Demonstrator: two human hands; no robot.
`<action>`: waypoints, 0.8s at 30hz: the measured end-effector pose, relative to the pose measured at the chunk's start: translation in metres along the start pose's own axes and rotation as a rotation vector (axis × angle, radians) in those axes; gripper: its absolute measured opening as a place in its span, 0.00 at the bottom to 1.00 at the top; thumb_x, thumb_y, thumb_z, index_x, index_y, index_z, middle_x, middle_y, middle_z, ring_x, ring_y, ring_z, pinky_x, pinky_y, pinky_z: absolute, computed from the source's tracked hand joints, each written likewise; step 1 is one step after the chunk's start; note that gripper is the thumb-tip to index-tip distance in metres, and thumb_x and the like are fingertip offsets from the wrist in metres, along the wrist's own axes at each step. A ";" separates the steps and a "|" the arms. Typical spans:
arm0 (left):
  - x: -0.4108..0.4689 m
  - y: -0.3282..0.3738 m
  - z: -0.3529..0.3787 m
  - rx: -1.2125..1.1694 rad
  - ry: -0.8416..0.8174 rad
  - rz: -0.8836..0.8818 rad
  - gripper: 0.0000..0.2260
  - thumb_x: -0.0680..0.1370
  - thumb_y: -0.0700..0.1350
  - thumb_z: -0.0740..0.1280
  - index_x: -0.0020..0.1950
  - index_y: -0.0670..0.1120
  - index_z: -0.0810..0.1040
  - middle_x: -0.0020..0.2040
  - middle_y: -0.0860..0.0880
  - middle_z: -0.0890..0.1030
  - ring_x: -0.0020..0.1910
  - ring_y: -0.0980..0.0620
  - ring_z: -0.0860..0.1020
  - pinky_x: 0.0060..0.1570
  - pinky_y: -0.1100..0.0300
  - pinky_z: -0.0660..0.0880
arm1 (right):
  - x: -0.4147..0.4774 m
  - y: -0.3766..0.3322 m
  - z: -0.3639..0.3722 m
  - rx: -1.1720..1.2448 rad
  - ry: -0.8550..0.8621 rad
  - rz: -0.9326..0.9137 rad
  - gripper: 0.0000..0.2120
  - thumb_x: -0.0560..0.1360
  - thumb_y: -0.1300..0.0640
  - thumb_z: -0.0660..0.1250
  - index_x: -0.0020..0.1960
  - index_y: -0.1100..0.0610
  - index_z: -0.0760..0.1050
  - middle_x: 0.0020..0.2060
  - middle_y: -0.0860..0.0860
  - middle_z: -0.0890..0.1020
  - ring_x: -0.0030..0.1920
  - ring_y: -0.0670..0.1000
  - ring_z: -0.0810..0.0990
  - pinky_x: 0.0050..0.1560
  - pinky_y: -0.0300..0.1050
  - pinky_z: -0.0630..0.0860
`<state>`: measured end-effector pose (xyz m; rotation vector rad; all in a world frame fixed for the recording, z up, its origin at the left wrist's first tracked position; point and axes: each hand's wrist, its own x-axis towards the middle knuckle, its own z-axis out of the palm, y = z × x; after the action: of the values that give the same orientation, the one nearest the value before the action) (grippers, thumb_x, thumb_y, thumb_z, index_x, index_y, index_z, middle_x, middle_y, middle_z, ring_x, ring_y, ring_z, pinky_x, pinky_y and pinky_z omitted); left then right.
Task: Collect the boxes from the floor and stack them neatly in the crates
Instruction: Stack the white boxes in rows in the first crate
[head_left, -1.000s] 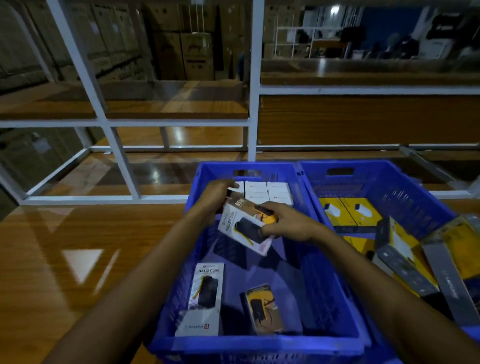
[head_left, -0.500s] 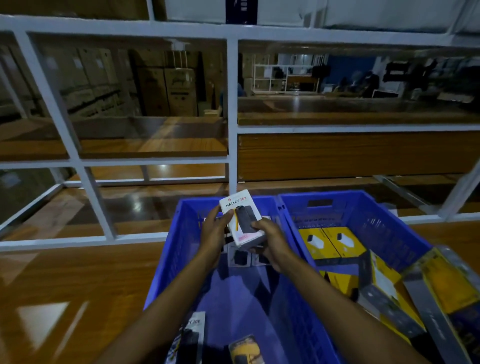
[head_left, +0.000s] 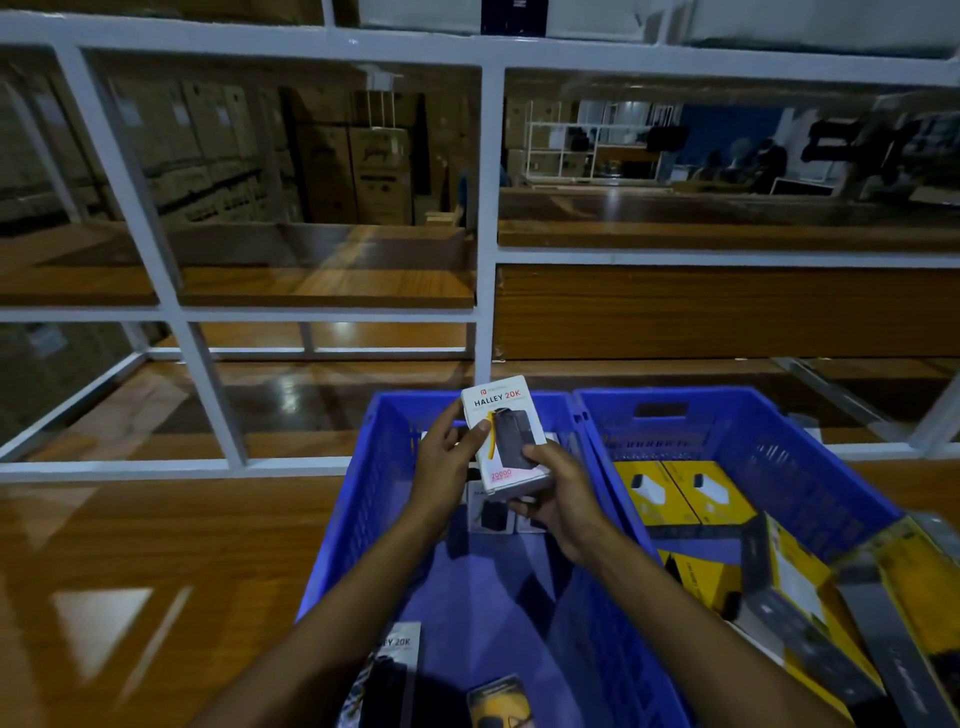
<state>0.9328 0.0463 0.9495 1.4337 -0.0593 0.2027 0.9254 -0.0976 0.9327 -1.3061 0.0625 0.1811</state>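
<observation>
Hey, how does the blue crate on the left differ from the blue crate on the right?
The left crate holds white boxes at its far end, with much of its bottom bare; the right crate holds yellow boxes. The left hand and right hand hold a Halley 20K box above the left crate; no hand is over the right crate. Both are blue, with perforated walls, side by side on the wooden floor.

The room was dim and bluish, lit from overhead, with pale glare patches on the glossy wooden floor (head_left: 208, 545). The white rack frame (head_left: 488, 312) bowed with wide-angle distortion, and the yellow boxes (head_left: 914, 597) at the lower right edge smeared into blur.
</observation>
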 end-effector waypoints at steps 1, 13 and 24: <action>0.000 0.000 0.000 0.000 -0.004 0.005 0.18 0.80 0.42 0.65 0.70 0.49 0.72 0.57 0.46 0.83 0.48 0.50 0.85 0.42 0.59 0.82 | -0.001 -0.001 0.000 0.001 -0.004 0.007 0.18 0.66 0.47 0.68 0.53 0.54 0.78 0.48 0.59 0.85 0.51 0.58 0.83 0.57 0.59 0.77; 0.003 0.001 -0.001 -0.296 -0.048 -0.401 0.15 0.83 0.41 0.54 0.52 0.47 0.81 0.47 0.44 0.86 0.42 0.50 0.85 0.42 0.57 0.81 | -0.014 0.011 0.012 -0.981 0.202 -0.582 0.45 0.70 0.39 0.73 0.79 0.51 0.57 0.71 0.50 0.70 0.69 0.51 0.69 0.64 0.48 0.73; 0.004 -0.001 -0.004 -0.398 0.072 -0.530 0.17 0.83 0.45 0.54 0.61 0.43 0.80 0.57 0.40 0.83 0.58 0.41 0.81 0.59 0.46 0.78 | -0.029 0.015 0.031 -1.330 0.237 -0.854 0.43 0.69 0.44 0.74 0.78 0.54 0.59 0.73 0.55 0.66 0.70 0.55 0.65 0.66 0.50 0.72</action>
<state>0.9363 0.0508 0.9487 1.0008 0.3215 -0.1877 0.8928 -0.0672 0.9309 -2.5310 -0.4939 -0.8058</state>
